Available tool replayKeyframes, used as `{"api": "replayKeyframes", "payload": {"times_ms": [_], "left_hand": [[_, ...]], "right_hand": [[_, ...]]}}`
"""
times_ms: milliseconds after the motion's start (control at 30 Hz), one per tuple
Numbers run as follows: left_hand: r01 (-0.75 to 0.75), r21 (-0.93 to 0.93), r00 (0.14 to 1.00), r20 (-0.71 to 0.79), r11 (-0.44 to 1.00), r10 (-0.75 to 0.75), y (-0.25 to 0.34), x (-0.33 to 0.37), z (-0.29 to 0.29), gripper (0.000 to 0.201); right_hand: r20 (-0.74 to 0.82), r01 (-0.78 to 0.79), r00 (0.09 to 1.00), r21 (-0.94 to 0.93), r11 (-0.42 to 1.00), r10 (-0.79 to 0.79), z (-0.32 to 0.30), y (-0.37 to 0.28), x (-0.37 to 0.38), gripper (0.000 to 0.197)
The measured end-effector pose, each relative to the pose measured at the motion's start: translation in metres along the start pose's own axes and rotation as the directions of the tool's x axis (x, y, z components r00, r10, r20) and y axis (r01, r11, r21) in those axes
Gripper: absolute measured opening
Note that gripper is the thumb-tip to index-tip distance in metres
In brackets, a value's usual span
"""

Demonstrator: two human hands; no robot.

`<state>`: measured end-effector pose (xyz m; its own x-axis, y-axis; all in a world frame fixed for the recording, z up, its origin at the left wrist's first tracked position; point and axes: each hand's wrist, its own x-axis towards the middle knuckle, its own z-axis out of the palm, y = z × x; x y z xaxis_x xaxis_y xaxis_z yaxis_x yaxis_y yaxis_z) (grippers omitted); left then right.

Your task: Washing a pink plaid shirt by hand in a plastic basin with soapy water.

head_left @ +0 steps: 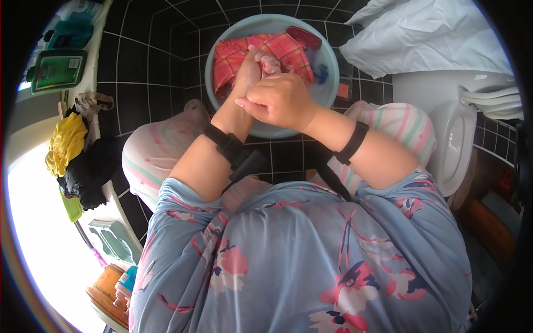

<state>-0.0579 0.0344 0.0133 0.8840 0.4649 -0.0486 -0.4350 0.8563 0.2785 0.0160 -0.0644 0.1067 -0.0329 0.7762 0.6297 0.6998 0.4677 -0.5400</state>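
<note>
A light blue round basin (210,83) stands on the floor in front of me, with a red plaid cloth (230,53) spread in it. Over the basin my two hands are close together on a bunched, wrinkled pink cloth (270,64). My left hand (248,75) is turned on its side, thumb up, pressing against the bunch; its other fingers are mostly hidden. My right hand (282,97) is closed in a fist at the near side of the bunch, touching the left wrist. A dark red item (304,37) lies at the basin's far right, and a small blue item (321,73) sits below it.
Black tiles with pale joints surround the basin. A white toilet (452,150) and a hanging pale sheet (416,39) are at the right. Along the left ledge are a green bottle (58,71), yellow gloves (68,141) and a black cloth (91,172). A pinkish block (344,90) lies beside the basin.
</note>
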Motion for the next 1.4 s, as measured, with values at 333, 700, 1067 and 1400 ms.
{"api": "replayKeyframes", "payload": {"times_ms": [333,700,1067,1400], "left_hand": [[0.070,0.139,0.871,-0.492,0.988,0.008,-0.008,0.004,0.054,0.043],[0.117,0.037,0.812,-0.578,0.992,-0.074,-0.007,0.005,0.066,0.053],[0.242,0.152,0.747,-0.659,0.958,-0.085,-0.013,0.003,0.083,0.043],[0.110,0.171,0.811,-0.584,0.979,0.011,-0.015,-0.002,0.070,0.046]], "right_hand": [[-0.004,-0.135,0.991,-0.067,0.989,0.135,-0.006,0.020,-0.003,0.036],[0.035,-0.316,0.945,-0.166,0.934,0.325,-0.014,0.034,-0.003,0.034],[0.046,-0.467,0.880,-0.089,0.880,0.472,-0.018,0.048,-0.006,0.035],[0.063,-0.301,0.945,-0.217,0.929,0.321,-0.015,0.043,-0.001,0.037]]}}
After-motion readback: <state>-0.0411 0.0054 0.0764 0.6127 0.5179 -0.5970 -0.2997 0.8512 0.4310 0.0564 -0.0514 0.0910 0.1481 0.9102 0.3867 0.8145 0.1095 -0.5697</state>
